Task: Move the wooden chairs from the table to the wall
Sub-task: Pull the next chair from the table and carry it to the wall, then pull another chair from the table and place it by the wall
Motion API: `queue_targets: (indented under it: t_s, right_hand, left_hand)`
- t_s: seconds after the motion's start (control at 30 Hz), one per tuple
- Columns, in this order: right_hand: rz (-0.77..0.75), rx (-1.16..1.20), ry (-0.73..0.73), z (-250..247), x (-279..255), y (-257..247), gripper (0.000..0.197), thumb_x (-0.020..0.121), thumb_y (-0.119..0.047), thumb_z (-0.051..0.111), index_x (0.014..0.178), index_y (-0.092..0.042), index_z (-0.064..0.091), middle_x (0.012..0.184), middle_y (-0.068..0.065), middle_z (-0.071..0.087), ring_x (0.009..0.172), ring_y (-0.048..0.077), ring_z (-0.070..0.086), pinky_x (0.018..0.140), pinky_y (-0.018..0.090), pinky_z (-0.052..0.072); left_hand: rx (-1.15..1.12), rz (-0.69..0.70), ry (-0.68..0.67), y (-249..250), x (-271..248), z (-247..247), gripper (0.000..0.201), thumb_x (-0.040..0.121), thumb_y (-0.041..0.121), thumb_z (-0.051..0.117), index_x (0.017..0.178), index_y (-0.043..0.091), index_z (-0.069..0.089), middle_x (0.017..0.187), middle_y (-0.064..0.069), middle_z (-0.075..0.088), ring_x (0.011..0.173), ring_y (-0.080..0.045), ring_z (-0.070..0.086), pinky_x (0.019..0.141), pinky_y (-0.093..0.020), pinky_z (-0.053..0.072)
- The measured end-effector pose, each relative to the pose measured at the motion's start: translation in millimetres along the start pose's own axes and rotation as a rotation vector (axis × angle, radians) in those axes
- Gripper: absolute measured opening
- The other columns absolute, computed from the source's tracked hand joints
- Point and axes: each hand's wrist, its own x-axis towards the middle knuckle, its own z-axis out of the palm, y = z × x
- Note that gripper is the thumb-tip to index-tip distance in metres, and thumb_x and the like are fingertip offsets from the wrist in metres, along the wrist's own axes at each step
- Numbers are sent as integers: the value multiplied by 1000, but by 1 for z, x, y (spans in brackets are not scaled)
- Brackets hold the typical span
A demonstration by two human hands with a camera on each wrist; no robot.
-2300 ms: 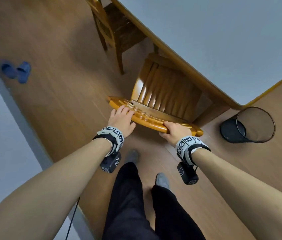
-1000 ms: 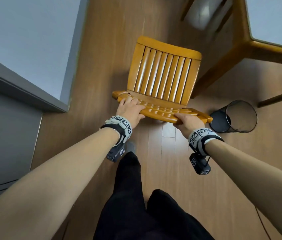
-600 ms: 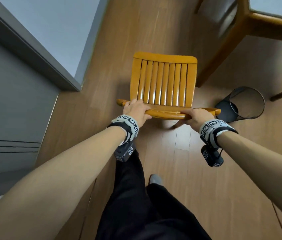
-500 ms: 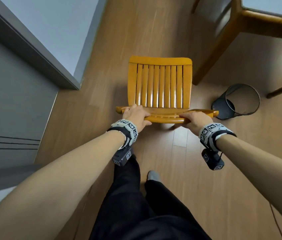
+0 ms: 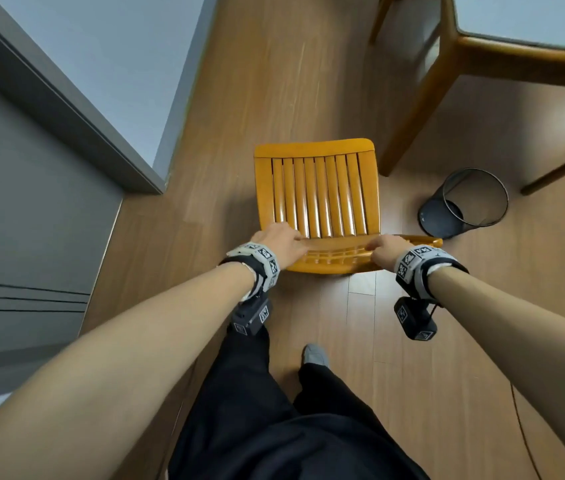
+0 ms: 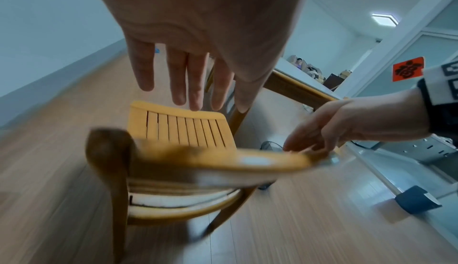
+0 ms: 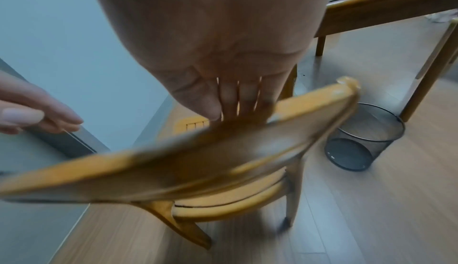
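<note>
A yellow-orange wooden chair with a slatted seat stands on the floor between the grey wall on the left and the table at the upper right. I stand behind its curved top rail. In the left wrist view my left hand hovers just above the rail's left end, fingers straight, holding nothing. In that same view my right hand lies flat, and its straight fingers touch the rail's right end. The right wrist view shows the chair blurred under my right hand.
A black mesh wastebasket stands on the floor just right of the chair. A table leg rises behind the chair's right corner. A dark grey panel runs along the left. My legs and one foot are behind the chair.
The chair has come out from under the table and turned to stand near the wall. Both hands gripped the top rail before; now their fingers are straightened and the left has lifted off.
</note>
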Motion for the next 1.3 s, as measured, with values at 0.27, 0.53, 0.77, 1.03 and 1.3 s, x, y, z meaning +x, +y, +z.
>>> queue_targets:
  t_s: [0.27, 0.53, 0.77, 1.03, 1.3]
  right_hand:
    - [-22, 154, 82, -61, 42, -144, 46, 98, -21, 47, 142, -13, 51, 142, 9, 55, 126, 27, 54, 102, 39, 44]
    - [-29, 180, 200, -137, 89, -293, 42, 92, -18, 50, 132, -8, 61, 133, 14, 61, 123, 33, 56, 99, 35, 44]
    - [-22, 177, 278, -216, 133, -355, 45, 94, -20, 51, 139, -14, 57, 138, 10, 58, 124, 30, 54, 101, 36, 44]
    - [27, 196, 275, -312, 241, -377, 42, 93, -22, 54, 134, -13, 60, 132, 11, 61, 119, 33, 57, 99, 39, 48]
    - [44, 234, 257, -460, 393, -406, 36, 92, -20, 56, 125, -9, 64, 125, 15, 64, 112, 35, 60, 96, 40, 51]
  left_hand:
    - [93, 74, 34, -95, 58, -132, 40, 98, 43, 46, 128, 22, 63, 128, -4, 58, 113, -27, 58, 89, -41, 51]
    - [185, 114, 117, -208, 100, -269, 44, 97, 44, 44, 134, 24, 59, 131, 1, 61, 115, -25, 59, 89, -41, 52]
    - [216, 114, 162, -257, 153, -351, 46, 98, 44, 44, 137, 24, 55, 133, -1, 59, 115, -24, 59, 90, -41, 52]
    - [273, 146, 169, -273, 272, -436, 45, 97, 44, 45, 136, 24, 56, 129, 0, 63, 109, -22, 62, 86, -40, 55]
    - [329, 135, 170, -281, 445, -563, 45, 99, 43, 43, 137, 24, 55, 128, 0, 63, 106, -20, 62, 76, -33, 54]
